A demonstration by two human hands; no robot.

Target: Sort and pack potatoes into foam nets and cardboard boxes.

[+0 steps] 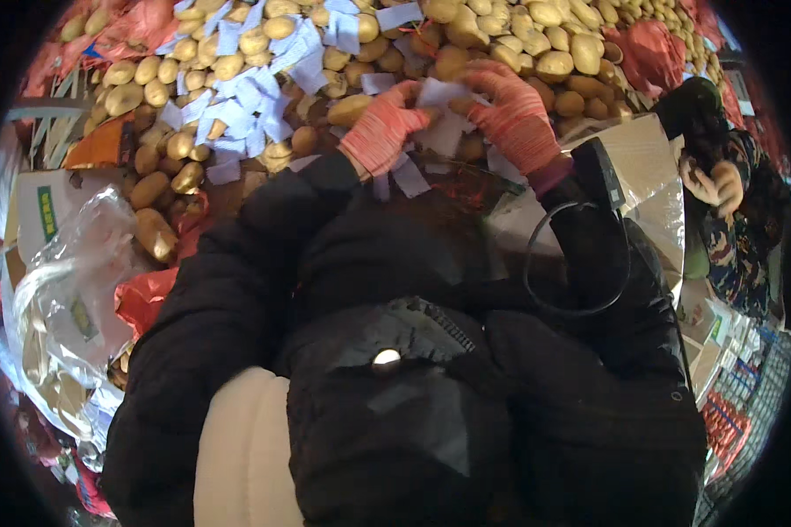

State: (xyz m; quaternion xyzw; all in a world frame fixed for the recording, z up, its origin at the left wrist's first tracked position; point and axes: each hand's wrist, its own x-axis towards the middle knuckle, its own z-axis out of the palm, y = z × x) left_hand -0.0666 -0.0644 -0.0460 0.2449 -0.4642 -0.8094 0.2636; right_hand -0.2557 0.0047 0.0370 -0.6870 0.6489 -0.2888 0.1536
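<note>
Both my hands wear red-and-white knit gloves with soiled fingertips and are raised over the potato pile. A pale lilac paper piece (439,93) lies between them. My left hand (383,130) has thumb and forefinger at the paper's left edge, seemingly pinching it. At its right edge, my right hand (515,117) curls its fingers; blur hides whether they grip. More lilac paper (440,137) shows just below the fingers. A long potato (349,110) sits by my left hand's knuckles, and brown potatoes (453,60) rest beyond the paper.
Many loose lilac papers (247,99) are scattered over potatoes at left. Yellow potatoes (540,33) heap up ahead. Cardboard (639,148) under clear film lies at right, near a seated person's hands (715,186). A white carton (72,204) and clear plastic bag (82,270) stand left.
</note>
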